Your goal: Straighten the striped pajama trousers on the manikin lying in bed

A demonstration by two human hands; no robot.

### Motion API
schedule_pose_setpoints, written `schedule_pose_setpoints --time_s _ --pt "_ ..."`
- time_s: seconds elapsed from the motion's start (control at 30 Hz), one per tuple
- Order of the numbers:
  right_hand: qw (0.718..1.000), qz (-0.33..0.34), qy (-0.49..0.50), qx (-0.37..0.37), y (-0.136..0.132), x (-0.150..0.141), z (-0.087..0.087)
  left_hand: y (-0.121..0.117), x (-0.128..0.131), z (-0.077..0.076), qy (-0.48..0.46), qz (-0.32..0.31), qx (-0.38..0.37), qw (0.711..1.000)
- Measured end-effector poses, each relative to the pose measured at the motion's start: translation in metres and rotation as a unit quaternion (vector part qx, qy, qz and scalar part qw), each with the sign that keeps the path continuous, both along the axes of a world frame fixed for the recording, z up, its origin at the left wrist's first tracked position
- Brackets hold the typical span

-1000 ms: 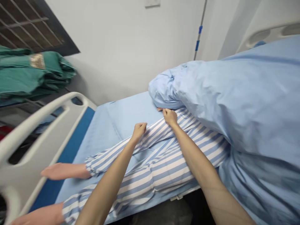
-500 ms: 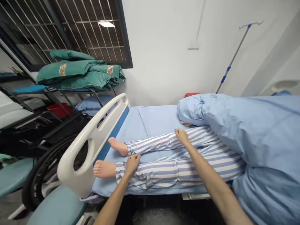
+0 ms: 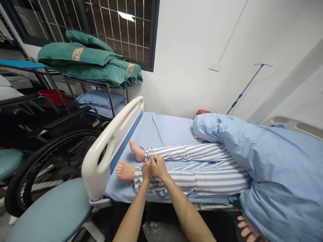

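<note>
A manikin lies on the bed in blue-and-white striped pyjama trousers (image 3: 202, 171), with its bare feet (image 3: 127, 170) towards me. My left hand (image 3: 147, 170) pinches the striped cloth at the near trouser cuff, just above the ankle. My right hand (image 3: 158, 166) sits right beside it, its fingers closed on striped cloth between the two lower legs. A pale blue cover (image 3: 272, 158) hides the body from the thighs up. A small hand (image 3: 199, 137) shows at its edge. Fingers (image 3: 246, 228) stick out below the cover at lower right; I cannot tell whose.
A white footboard (image 3: 111, 141) and a blue mattress sheet (image 3: 171, 129) bound the bed. To the left stand a wheelchair (image 3: 55, 164), a teal padded seat (image 3: 47, 211), and a rack with green folded cloth (image 3: 88, 64), blue pillows (image 3: 101, 99) and a red basin (image 3: 52, 96). An IV pole (image 3: 244, 90) stands behind.
My right hand has moved from the far trouser leg down to the cuffs, next to my left hand. The view has pulled back and risen, showing more of the room.
</note>
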State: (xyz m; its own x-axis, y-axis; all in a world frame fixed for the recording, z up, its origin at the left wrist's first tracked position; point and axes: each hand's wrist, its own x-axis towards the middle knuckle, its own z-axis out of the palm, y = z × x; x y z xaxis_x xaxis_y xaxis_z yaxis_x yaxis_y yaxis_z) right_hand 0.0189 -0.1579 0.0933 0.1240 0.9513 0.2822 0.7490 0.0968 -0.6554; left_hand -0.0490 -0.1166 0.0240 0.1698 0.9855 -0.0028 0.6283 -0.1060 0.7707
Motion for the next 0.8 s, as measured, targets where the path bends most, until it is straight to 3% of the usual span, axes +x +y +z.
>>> schedule_pose_setpoints --time_s 0.1,0.17,0.3,0.4,0.47,0.57,0.67,0.8 --pt "0.994 -0.087 -0.030 -0.063 -0.010 0.002 -0.054 0.000 -0.003 0.003 -0.055 0.074 -0.005 0.996" --pt "0.988 -0.127 -0.044 -0.074 -0.013 0.003 -0.074 -0.002 -0.004 0.008 -0.107 0.110 -0.005 0.988" --pt "0.989 -0.133 -0.009 -0.058 -0.011 0.006 -0.080 -0.008 -0.005 0.017 -0.212 0.103 0.028 0.971" --pt "0.990 -0.129 0.051 -0.017 -0.010 0.010 -0.080 -0.017 -0.001 0.010 -0.243 0.087 0.046 0.965" --pt "0.987 -0.131 0.097 0.010 -0.009 0.013 -0.083 -0.025 0.003 0.000 -0.178 0.073 0.058 0.980" --pt "0.980 -0.128 0.148 0.024 -0.007 0.015 -0.085 -0.034 0.008 -0.010 0.012 0.070 0.066 0.995" --pt "0.978 -0.138 0.158 0.003 -0.003 0.017 -0.077 -0.036 0.011 -0.007 0.159 0.071 0.042 0.984" --pt "0.988 -0.115 0.102 -0.005 -0.007 0.029 -0.054 -0.036 0.016 0.003 0.241 0.052 0.026 0.969"
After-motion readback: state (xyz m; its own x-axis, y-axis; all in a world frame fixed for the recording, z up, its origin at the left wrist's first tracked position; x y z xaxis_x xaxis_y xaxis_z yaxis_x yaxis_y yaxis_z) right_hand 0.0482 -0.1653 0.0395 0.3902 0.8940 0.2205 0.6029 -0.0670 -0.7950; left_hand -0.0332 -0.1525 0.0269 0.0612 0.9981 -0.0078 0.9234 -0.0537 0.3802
